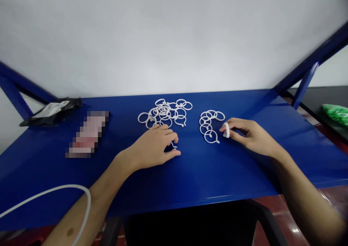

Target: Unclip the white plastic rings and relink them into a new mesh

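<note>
White plastic curtain rings (164,111) with small eyelets lie in a loose, tangled pile at the middle of the blue table. My left hand (154,146) is just in front of this pile, palm down, its thumb apart from its curved fingers. Part of another white ring (174,146) shows under that hand, between thumb and fingers; the rest is hidden. Between the thumb and fingertips of my right hand (248,135), a single curtain ring (227,130) is pinched, seen nearly edge-on. Close to its left, several overlapping rings (206,129) form a curved row on the table.
The blue table (185,188) meets a white wall at the back. A black plastic package (51,111) and a pixelated flat item (88,133) lie at left. A white cable (65,186) loops over my left forearm. Green wrapped material (337,114) sits far right.
</note>
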Motion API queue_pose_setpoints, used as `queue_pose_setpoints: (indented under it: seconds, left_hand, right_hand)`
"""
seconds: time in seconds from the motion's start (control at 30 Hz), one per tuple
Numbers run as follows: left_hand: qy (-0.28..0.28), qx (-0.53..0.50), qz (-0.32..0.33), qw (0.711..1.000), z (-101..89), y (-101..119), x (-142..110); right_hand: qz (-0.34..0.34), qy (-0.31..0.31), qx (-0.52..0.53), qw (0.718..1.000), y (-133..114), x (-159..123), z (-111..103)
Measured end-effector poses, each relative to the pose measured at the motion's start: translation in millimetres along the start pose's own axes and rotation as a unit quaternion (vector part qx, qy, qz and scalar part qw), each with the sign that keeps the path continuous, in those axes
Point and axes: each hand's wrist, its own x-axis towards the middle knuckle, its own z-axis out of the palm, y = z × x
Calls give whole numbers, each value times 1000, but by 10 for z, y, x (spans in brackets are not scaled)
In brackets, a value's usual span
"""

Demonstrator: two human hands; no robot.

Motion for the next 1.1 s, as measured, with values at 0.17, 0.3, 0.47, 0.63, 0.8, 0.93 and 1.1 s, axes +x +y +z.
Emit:
queue_pose_setpoints:
  seconds: [0.17, 0.3, 0.47, 0.63, 0.8, 0.93, 1.1]
  left_hand:
    - [9, 10, 5, 1000, 24, -37, 9]
    - [18, 18, 17, 1000, 28, -59, 17]
    - [23, 27, 21, 999, 42, -86, 12]
    - [32, 36, 33, 998, 81, -118, 14]
    - [30, 41, 38, 998, 85, -112, 35]
    - [39, 50, 44, 997, 92, -92, 56]
    - [87, 38, 21, 995, 147, -64, 81]
  right_hand:
    - [44, 23, 6, 999, 29, -5, 65]
    - [58, 34, 25, 997, 1, -12, 82]
    - [72, -20, -5, 997, -46, -18, 53]
    - [73, -45, -33, 996, -18, -10, 77]
    - [66, -42, -60, 995, 2, -1, 103]
    - [63, -35, -68, 995, 1, 9, 99]
    - [47, 5, -104, 993, -12, 0, 93]
